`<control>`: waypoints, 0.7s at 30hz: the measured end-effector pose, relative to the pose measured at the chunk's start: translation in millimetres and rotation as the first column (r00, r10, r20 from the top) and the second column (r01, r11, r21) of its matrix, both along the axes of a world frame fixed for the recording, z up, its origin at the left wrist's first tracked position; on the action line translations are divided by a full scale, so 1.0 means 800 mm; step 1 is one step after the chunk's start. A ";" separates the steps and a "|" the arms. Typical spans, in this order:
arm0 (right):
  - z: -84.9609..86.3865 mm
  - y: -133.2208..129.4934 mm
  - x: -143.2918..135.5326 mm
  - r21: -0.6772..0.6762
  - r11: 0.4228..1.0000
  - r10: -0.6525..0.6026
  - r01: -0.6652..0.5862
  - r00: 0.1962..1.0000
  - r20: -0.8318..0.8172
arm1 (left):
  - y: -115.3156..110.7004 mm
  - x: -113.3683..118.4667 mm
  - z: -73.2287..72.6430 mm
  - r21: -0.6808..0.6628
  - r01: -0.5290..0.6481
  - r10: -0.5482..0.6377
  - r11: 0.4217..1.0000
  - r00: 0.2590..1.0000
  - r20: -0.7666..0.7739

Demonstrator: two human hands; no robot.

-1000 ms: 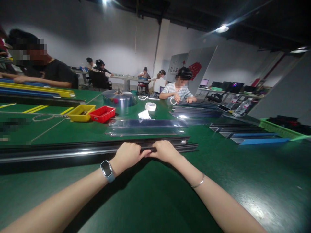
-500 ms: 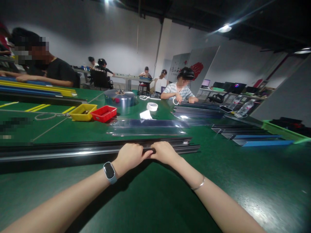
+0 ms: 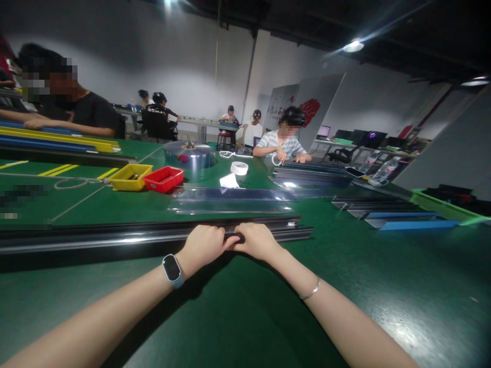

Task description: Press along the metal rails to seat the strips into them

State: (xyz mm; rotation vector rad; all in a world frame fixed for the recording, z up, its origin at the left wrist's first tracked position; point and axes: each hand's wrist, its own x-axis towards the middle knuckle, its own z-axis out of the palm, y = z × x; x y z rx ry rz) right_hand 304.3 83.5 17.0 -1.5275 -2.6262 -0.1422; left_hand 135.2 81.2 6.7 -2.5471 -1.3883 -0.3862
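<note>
The left hand and right hand meet at the near edge of the long black strip, close to its right end. Each hand is curled over the strip and grips it between thumb and fingers; the thumbs are side by side. The strip lies beyond both wrists — most of its length extends leftward from the left hand, and a short section projects to the right of the right hand. Both rest over the green table. Beyond the strip lie clear plastic sheets. Farther back, the red tray is beside the yellow tray — both left of the white tape roll. A person in a striped shirt is across the table.
</note>
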 end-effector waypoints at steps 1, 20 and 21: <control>0.000 -0.001 0.000 -0.001 1.000 0.002 -0.002 1.000 -0.002 | 0.000 0.000 0.000 0.006 0.003 -0.003 1.000 1.000 -0.001; -0.002 0.000 -0.002 -0.013 0.992 0.120 -0.122 0.985 -0.127 | 0.000 0.001 0.001 0.011 0.023 -0.023 1.000 1.000 -0.011; -0.003 0.000 -0.004 -0.017 0.992 0.119 -0.122 0.985 -0.128 | 0.000 0.001 0.001 0.010 0.024 -0.024 1.000 1.000 -0.013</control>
